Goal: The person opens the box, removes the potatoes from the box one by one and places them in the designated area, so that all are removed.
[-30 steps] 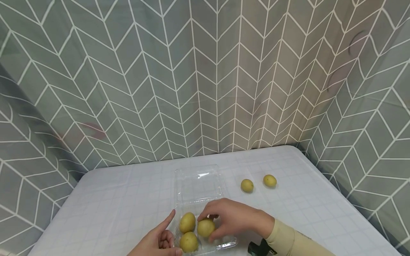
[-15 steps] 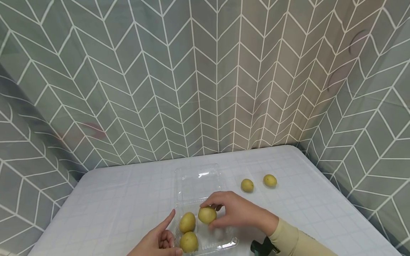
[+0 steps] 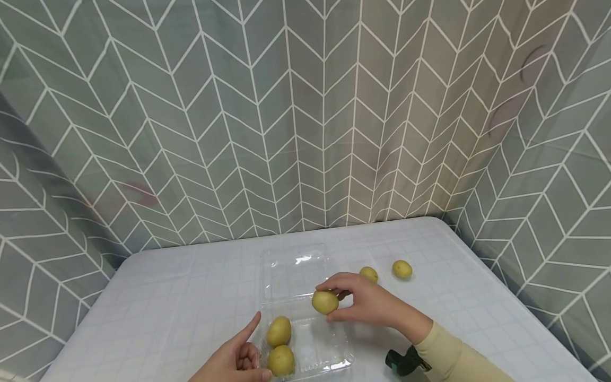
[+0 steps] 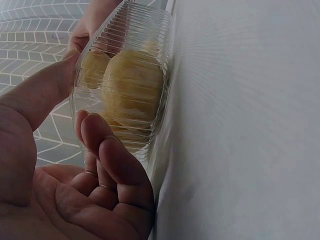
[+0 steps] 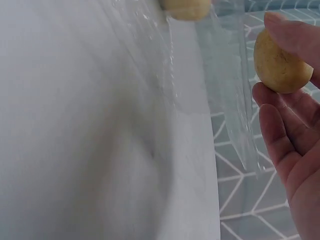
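Note:
A clear plastic clamshell container [image 3: 317, 339] lies with its lid folded back on the table. Two round yellow fruits [image 3: 279, 331] sit along its left side. My left hand [image 3: 234, 355] grips that side, its thumb at the near corner and its curled fingers touching the ribbed wall [image 4: 145, 30] in the left wrist view. My right hand [image 3: 365, 300] pinches another round yellow fruit [image 3: 324, 302] between thumb and fingers, raised over the container's far right part. In the right wrist view this fruit [image 5: 280, 62] has smooth, faintly spotted skin. The exact kind of fruit is unclear.
Two more yellow fruits lie on the table to the right: one [image 3: 369, 273] partly behind my right hand, the other [image 3: 402, 269] farther right. The transparent lid [image 3: 296, 273] lies behind the tray part. A black wrist device [image 3: 406, 361] sits below my right sleeve. Patterned curtains [image 3: 305, 132] surround the white-covered table.
My right hand has lifted the fruit out of the container's right part and moved it up, away and to the right. My left hand has stayed in place.

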A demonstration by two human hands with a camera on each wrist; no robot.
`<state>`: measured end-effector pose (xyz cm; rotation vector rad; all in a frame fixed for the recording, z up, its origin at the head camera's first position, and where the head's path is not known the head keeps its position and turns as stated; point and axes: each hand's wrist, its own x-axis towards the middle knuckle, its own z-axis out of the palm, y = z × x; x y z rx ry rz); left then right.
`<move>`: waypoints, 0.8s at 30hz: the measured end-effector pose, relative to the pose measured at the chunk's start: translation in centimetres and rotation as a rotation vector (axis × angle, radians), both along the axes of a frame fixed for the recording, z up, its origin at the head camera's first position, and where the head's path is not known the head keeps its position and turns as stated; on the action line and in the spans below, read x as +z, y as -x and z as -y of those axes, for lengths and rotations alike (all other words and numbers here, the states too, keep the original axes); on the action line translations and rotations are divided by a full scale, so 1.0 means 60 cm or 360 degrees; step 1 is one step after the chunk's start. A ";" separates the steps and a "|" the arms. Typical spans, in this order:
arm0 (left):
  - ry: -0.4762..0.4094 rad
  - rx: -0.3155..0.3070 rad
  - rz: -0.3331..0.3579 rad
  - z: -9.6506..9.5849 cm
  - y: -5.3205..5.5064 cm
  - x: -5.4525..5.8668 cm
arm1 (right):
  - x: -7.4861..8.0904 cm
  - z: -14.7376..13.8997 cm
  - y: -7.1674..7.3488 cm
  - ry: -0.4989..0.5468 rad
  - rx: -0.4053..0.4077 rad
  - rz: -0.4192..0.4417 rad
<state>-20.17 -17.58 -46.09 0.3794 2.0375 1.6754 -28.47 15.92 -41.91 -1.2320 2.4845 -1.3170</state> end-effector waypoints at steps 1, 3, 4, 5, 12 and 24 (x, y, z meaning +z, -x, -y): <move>-0.0002 -0.0012 -0.0016 0.002 0.000 -0.001 | 0.001 -0.003 0.000 -0.0004 -0.0016 0.0002; -0.0003 -0.0036 -0.0046 0.005 0.000 -0.003 | 0.004 -0.009 0.002 0.0005 -0.0038 -0.0021; -0.0008 -0.0049 -0.0057 0.006 0.000 -0.004 | 0.004 -0.012 0.003 0.0015 -0.0043 -0.0039; -0.0014 -0.0060 -0.0068 0.007 0.001 -0.004 | 0.005 -0.015 0.004 0.0020 -0.0053 -0.0050; -0.0071 -0.0116 -0.0088 0.005 0.003 -0.004 | 0.005 -0.040 0.008 -0.0012 -0.0166 -0.0091; -0.0076 -0.0103 -0.0056 0.004 0.002 -0.002 | 0.008 -0.092 0.023 -0.0003 -0.0367 -0.0112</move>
